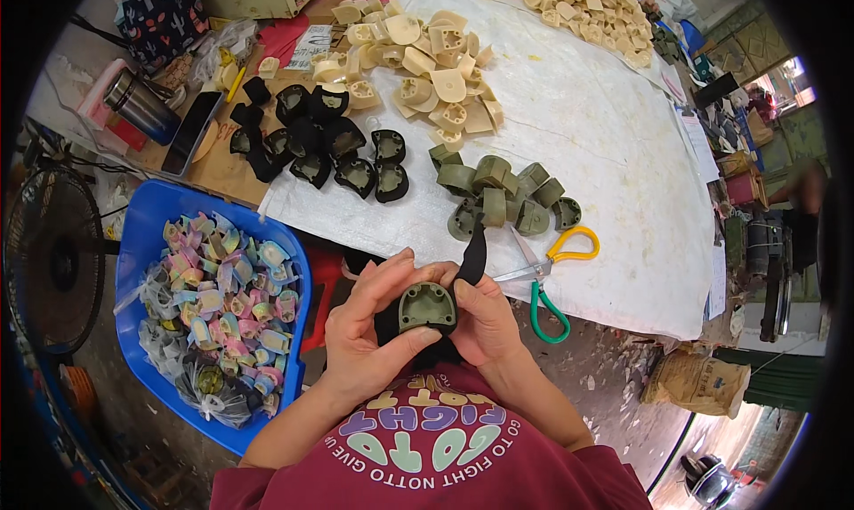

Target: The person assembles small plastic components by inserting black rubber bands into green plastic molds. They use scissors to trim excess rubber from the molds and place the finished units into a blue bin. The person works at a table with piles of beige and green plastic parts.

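Observation:
An olive-green shoe heel block (428,305), its hollow side facing up, is gripped between my two hands in front of my chest. Black fabric wraps its outside, and a loose strip of black fabric (474,254) sticks up beside my right fingers. My left hand (372,310) holds the block's left side, thumb along its lower edge. My right hand (485,319) pinches the fabric against the block's right side. Just beyond lie scissors (535,268) with one yellow and one green handle, and a pile of bare olive heel blocks (498,190).
Black-covered heel blocks (342,141) stand left on the white sheet (614,190); cream blocks (427,65) are heaped behind. A blue tub (132,283) of pastel pieces stands at left, near a fan (53,252). A flask (142,105) and a phone (193,134) occupy the table's left end.

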The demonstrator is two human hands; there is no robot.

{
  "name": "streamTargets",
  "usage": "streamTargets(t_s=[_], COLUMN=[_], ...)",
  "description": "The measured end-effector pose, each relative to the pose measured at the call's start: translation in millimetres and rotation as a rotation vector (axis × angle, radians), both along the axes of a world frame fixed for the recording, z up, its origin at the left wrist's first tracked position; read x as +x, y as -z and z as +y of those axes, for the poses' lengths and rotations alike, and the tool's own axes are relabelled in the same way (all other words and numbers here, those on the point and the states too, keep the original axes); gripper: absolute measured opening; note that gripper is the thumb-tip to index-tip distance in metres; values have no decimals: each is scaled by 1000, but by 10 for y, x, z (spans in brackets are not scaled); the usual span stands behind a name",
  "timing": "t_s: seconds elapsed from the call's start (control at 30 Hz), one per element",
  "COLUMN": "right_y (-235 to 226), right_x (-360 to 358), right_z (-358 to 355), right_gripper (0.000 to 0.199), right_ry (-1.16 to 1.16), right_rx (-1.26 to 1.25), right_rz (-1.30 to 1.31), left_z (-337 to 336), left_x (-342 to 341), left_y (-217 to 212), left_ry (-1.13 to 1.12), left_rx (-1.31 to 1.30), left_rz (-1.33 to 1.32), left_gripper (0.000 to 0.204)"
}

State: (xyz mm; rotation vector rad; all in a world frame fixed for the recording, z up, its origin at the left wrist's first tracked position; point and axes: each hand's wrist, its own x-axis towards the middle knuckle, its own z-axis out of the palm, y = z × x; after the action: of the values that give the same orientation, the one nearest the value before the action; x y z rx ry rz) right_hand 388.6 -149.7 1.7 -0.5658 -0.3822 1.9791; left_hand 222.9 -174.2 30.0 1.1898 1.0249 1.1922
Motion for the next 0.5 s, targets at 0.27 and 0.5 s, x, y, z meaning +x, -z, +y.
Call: streamTargets(t_s=[0.27,0.5], right_y=[-30,-189], right_x=[-47,-132], right_z=[-54,-20], right_gripper=[16,22], right_ry=[224,278], right_rx=[140,220], right_rz=[-253,-584], left_z=[90,103], left_x=[-6,-51], left_y=[31,67], left_ry=[-19,-101], left_rx=[7,-13], left_rz=[73,162], left_gripper=[74,50])
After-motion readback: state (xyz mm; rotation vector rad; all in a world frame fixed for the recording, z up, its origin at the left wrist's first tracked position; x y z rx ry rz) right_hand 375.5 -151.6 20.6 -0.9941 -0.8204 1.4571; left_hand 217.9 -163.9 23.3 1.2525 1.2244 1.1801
